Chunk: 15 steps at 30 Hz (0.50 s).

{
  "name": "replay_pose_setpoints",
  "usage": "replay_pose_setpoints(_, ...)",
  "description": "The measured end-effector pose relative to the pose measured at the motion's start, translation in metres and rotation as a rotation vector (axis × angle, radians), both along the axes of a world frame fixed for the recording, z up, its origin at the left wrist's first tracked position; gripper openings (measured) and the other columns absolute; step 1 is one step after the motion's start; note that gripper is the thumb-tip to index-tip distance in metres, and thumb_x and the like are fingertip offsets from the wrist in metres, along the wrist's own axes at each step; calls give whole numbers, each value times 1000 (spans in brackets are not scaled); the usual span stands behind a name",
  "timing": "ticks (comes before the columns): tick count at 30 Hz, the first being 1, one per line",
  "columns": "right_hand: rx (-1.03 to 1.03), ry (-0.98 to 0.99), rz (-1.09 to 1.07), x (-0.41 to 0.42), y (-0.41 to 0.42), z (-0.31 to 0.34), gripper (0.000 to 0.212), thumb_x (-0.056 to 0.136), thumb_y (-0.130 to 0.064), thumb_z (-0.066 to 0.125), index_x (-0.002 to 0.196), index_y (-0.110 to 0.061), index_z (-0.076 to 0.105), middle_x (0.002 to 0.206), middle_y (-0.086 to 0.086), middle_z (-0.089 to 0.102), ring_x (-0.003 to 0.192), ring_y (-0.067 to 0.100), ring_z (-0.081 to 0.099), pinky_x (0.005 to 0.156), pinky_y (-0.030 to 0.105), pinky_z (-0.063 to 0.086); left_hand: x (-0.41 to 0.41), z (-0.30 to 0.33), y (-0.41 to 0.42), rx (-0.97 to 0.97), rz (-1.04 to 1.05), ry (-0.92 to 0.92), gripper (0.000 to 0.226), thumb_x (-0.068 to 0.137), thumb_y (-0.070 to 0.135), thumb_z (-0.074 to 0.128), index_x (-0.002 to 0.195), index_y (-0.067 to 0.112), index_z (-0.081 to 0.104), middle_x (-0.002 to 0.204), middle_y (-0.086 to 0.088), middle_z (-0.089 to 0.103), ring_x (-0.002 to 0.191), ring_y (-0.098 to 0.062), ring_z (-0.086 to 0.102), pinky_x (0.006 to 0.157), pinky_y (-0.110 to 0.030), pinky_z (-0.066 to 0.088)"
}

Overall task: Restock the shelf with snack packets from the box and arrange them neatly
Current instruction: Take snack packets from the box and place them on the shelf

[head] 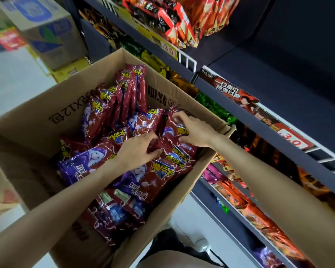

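Note:
An open cardboard box (39, 113) fills the middle of the head view, full of several dark red and purple snack packets (159, 176) with yellow lettering. Both hands are inside the box. My left hand (135, 149) presses its curled fingers onto a red packet near the box's middle. My right hand (193, 130) grips the upper edge of a red packet (171, 130) by the right wall of the box, with its fingers pinching the foil. The shelf (290, 132) stands to the right of the box.
Dark blue shelves with white wire fronts (188, 61) and price tags (296, 141) run along the right, stocked with orange, green and yellow packets. Stacked cartons (46, 29) stand at the upper left on a pale floor (10, 84). My knee (168, 258) shows under the box.

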State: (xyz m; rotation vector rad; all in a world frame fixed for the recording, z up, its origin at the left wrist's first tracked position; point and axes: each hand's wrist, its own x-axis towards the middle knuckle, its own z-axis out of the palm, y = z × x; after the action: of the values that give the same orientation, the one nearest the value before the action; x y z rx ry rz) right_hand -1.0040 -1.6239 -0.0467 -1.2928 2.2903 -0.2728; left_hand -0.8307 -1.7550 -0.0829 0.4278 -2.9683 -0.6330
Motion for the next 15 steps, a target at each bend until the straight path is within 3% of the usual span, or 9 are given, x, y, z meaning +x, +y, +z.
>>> replay_pose_setpoints(2,-101,-5,-8,3,2,4,65,89,-20,63,135,-38,22,128,7,53,104,26,57,79,42,50,6,2,-4,38,-4,5,45,86,51,56,116,18,52,93,8,65,78,-11,63,62,-23,46)
replay_pose_setpoints(4,-200,-129,-54,3,2,12,65,90,-19,63,137,-38,22,129,4,53,106,22,58,83,43,52,13,4,-6,114,-35,-40,51,84,57,51,122,23,48,98,13,61,84,-7,61,71,-25,49)
replay_pose_setpoints(7,-198,-272,-65,-4,3,18,58,92,-21,60,138,-32,26,131,3,52,103,19,60,87,42,52,23,7,-7,218,-89,-134,68,77,67,52,131,29,40,117,23,45,102,3,47,87,-21,42)
replay_pose_setpoints(11,-40,-158,40,-1,4,7,59,91,-24,61,139,-29,26,126,5,59,105,20,60,91,45,48,32,5,-11,237,-139,-129,81,72,76,45,137,28,36,132,14,45,114,-2,47,97,-27,42)
replay_pose_setpoints(15,-16,-115,47,4,2,4,77,81,-43,70,140,-33,20,135,1,52,117,21,53,94,44,46,32,6,-6,339,-74,-106,67,79,65,53,132,26,43,127,13,54,112,-2,53,97,-28,44)
